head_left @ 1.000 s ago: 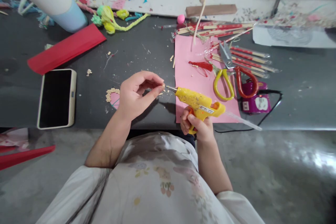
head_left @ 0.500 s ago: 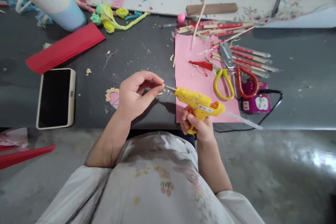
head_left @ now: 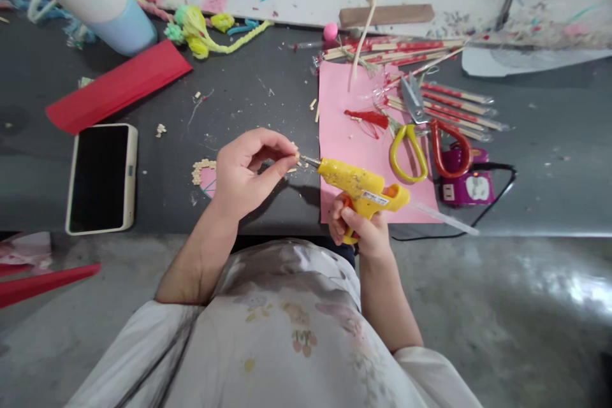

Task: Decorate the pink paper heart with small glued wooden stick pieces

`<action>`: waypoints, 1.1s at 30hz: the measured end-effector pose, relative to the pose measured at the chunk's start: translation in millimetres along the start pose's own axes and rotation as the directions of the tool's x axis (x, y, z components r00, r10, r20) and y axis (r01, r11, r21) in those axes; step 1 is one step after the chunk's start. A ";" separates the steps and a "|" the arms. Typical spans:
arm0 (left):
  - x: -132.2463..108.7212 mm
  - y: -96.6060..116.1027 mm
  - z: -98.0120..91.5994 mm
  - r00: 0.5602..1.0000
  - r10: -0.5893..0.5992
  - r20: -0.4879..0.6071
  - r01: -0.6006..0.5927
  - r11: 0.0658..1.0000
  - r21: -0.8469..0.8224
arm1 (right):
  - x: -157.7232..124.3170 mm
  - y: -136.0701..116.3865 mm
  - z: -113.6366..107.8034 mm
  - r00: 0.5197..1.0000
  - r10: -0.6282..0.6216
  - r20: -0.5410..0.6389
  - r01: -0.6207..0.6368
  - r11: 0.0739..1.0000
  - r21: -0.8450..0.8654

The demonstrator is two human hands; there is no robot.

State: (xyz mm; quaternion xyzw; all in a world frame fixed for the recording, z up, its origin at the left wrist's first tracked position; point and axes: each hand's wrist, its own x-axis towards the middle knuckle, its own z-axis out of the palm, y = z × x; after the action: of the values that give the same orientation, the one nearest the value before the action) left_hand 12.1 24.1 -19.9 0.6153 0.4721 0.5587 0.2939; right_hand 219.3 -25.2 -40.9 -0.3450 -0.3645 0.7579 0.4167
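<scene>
My right hand is wrapped round the handle of a yellow hot glue gun, a clear glue stick poking out of its back end. The gun's metal nozzle points left and meets the fingertips of my left hand. Thumb and forefinger there pinch a tiny piece of wooden stick right at the nozzle tip. Partly hidden behind my left wrist, a pink paper shape lies on the table, its edge lined with small wooden bits.
Pink paper lies under the gun, with scissors and a red tassel on it. Wrapped chopsticks and a purple power socket with a black cord are at right. A phone and red folded paper lie left.
Both hands and the glue gun stay almost still. A white sheet has come into view on the table at the back right.
</scene>
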 end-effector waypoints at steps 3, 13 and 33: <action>0.0 -0.4 -0.2 1.000 0.006 -0.005 -0.006 1.000 -0.007 | -0.3 0.3 -1.4 1.000 -0.009 0.023 0.009 1.000 0.011; 0.6 1.0 -2.1 1.000 -0.014 -0.007 0.014 1.000 0.008 | -4.7 -0.5 -0.8 0.996 -0.091 0.005 0.091 0.995 -0.041; -0.3 -4.1 -3.0 0.986 -0.076 -0.146 0.074 0.997 -0.022 | 24.5 -68.8 -29.8 0.985 -0.145 0.092 -0.010 -0.581 -0.814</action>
State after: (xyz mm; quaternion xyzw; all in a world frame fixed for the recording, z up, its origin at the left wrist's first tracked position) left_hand 8.2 24.8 -23.0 0.5520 0.5104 0.5949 0.2844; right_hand 259.9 31.0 -3.3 -0.5324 -0.8450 -0.0238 -0.0437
